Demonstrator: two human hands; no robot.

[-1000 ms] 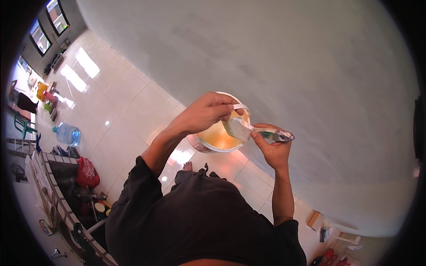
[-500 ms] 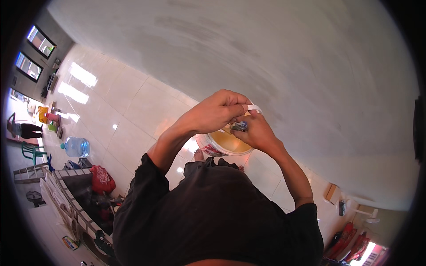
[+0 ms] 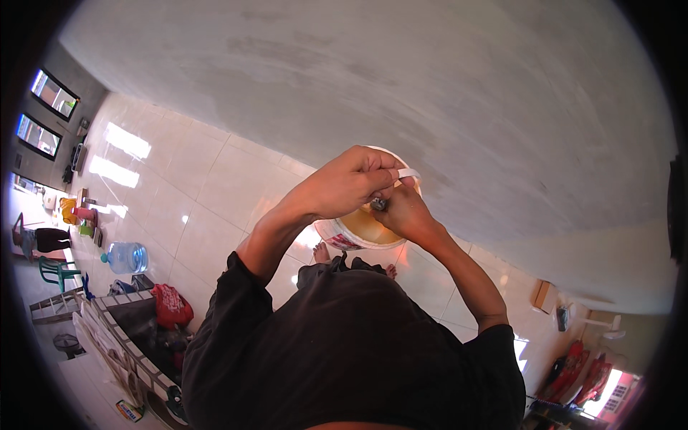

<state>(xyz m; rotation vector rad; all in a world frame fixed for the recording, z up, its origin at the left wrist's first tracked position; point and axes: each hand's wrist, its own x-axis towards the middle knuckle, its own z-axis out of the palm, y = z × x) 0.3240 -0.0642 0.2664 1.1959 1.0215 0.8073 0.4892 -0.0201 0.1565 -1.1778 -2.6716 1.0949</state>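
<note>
Both my hands meet above a white bucket (image 3: 335,232) on the floor, which holds yellowish stuff. Its label shows on the near side, and my hands hide part of its mouth. With fingers closed, my left hand (image 3: 352,183) pinches a short, curved white strip (image 3: 408,173). The strip's right end lies by the fingers of my right hand (image 3: 412,211). That hand is curled, with a small grey, shiny thing (image 3: 378,204) showing at its left edge; most of it is hidden, so I cannot tell its kind.
A grey wall (image 3: 502,129) rises just beyond the bucket. On the tiled floor at left are a blue water jug (image 3: 127,257), a red bag (image 3: 173,307), a ladder (image 3: 118,322) and a green chair (image 3: 56,272). Another person (image 3: 46,239) is at far left; a cardboard box (image 3: 542,295) lies right.
My view has shifted slightly, so the surroundings sit differently. My right hand has turned a little, and less of the small grey thing shows. The left hand keeps its pinch on the white strip.
</note>
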